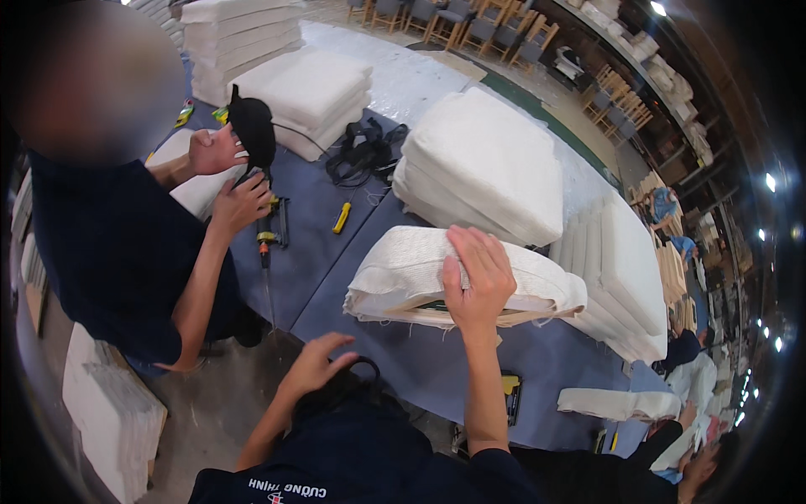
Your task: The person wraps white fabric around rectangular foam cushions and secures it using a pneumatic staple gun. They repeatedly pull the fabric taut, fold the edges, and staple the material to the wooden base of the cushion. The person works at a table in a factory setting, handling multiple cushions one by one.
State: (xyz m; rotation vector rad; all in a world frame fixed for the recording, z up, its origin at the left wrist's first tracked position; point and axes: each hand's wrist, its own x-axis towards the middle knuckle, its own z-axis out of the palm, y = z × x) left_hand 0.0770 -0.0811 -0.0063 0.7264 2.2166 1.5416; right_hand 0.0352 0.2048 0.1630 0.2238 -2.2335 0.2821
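My right hand (480, 281) grips a white fabric-covered cushion (395, 273), with the fingers over its top and the thumb on the near side. The cushion stands tilted on the blue-grey table (336, 281). Along its near side the cloth edge is loose and frayed, and part of a pale inner frame shows. My left hand (321, 363) hovers before the table's near edge, apart from the cushion. Its fingers are stretched out and the thumb is spread, with nothing in them. Beneath the left hand a curved black strap or handle (367, 366) shows at my body.
Behind the cushion stand stacks of white padded pieces (478, 160). A yellow-handled tool (342, 217) and black straps (365, 151) lie on the table. By my right forearm lies a staple gun (511, 395). At the left a co-worker (126, 252) holds a black cap (252, 126).
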